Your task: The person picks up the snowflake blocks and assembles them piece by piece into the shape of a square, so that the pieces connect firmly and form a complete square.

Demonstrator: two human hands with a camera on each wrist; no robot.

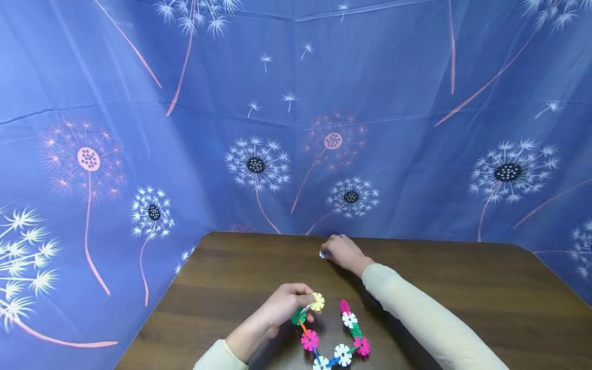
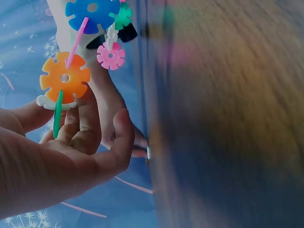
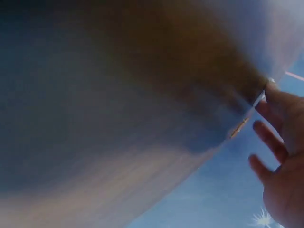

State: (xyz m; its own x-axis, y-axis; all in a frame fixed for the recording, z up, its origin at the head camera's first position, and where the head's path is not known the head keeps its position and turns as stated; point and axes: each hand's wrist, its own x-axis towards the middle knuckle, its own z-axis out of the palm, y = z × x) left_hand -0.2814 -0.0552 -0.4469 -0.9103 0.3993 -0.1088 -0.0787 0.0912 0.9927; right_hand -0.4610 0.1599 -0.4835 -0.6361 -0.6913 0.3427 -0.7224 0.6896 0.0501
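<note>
My left hand [image 1: 289,303] pinches one end of a chain of notched plastic discs between thumb and fingers. By its fingertips are a yellow disc [image 1: 317,301] and a green disc [image 1: 298,316]. From there the chain bends in a U over the table, through a pink disc [image 1: 310,340] and a white disc [image 1: 343,354]. In the left wrist view, an orange disc [image 2: 65,78] stands above the fingers. Far forward, at the table's back edge, my right hand [image 1: 342,252] pinches a small white disc [image 1: 322,254], mostly hidden by the fingers.
The brown wooden table [image 1: 259,262] ends at a blue curtain [image 1: 398,154] printed with dandelions. The curtain hangs right behind its back edge. My right sleeve [image 1: 425,318] crosses over the table to the right of the chain.
</note>
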